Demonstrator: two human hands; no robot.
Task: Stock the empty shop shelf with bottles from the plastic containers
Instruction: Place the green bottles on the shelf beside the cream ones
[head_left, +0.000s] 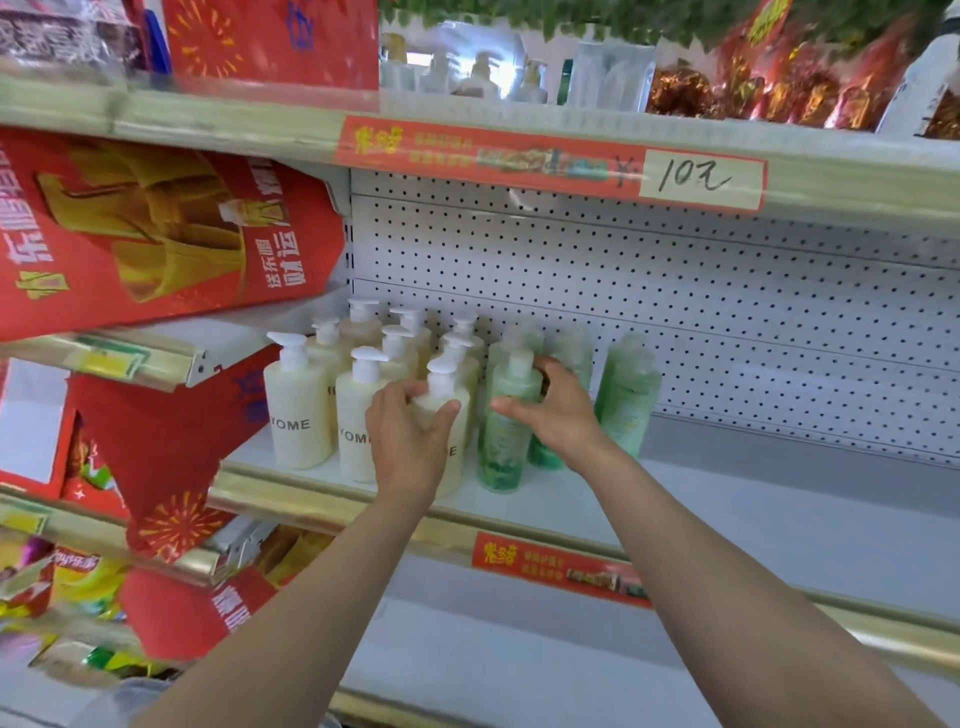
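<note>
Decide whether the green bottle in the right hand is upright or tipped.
Upright: the green bottle stands on its base on the shelf, pump uppermost, with the right hand gripping its shoulder.

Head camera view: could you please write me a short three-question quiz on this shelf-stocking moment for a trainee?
1. True or false: the left hand grips a cream pump bottle.
2. The right hand grips: A) a green pump bottle; B) a glass jar; C) nothing.
3. As the camera sees it, which end of the white shelf has no bottles on it, left or right?
Key: 1 true; 2 A; 3 right.
</note>
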